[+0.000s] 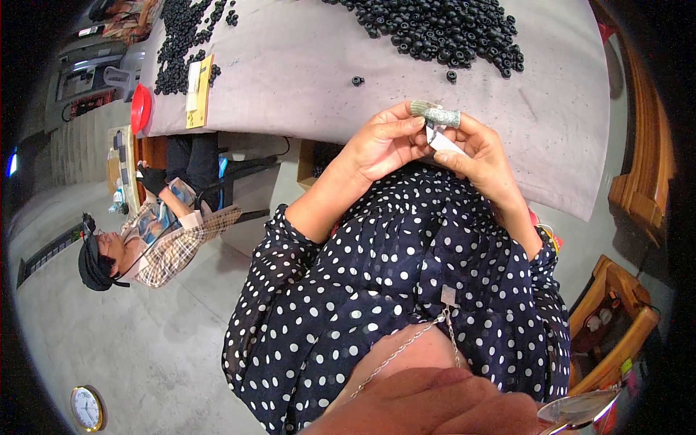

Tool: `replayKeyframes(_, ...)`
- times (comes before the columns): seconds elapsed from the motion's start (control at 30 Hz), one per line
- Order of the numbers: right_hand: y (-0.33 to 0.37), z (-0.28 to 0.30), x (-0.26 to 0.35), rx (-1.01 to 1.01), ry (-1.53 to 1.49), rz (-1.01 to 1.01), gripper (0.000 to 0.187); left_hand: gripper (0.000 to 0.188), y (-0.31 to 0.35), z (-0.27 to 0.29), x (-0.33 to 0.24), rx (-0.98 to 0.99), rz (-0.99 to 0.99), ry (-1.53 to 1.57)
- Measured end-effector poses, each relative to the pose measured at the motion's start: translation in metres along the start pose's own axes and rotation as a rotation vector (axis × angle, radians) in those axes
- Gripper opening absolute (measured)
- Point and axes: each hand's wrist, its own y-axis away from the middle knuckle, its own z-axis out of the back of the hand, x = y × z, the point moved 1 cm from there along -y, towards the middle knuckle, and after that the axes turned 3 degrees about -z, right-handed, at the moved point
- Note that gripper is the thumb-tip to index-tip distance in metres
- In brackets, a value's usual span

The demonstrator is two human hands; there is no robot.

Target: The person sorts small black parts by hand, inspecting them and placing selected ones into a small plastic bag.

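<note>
Both hands meet at the near edge of the cloth-covered table (319, 94), above my lap. My left hand (384, 145) is closed in a pinch, with its index fingertip wrapped in a greenish cover. What it pinches is mostly hidden; a small dark bit shows between the fingers. Closed around a small white flat tool (447, 142) is my right hand (482, 156), thumb pressed along it. A grey-green cover wraps its index finger too. The tool's narrow end points at the left fingertips. Beyond lies a large heap of small round black parts (449, 36), with a few loose ones nearer.
A second black heap (181, 43) lies at the table's far left, near a yellow board (199, 94) and a red bowl (141, 109). To the left sits another person (159, 243) in a plaid shirt. Wooden furniture (616, 319) stands on the right.
</note>
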Motion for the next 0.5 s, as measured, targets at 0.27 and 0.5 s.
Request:
replayKeyframes(0.27,-0.002,0.005,-0.009,-0.034,0.018,-0.009,0.046,0.017,0.001,-0.004,0.001,-0.077,0.005,0.071)
replayKeyframes(0.5,-0.007,0.012,-0.017,0.018,-0.057,-0.035,0.044,0.018,0.003,0.002,0.005,-0.086,-0.037,0.002)
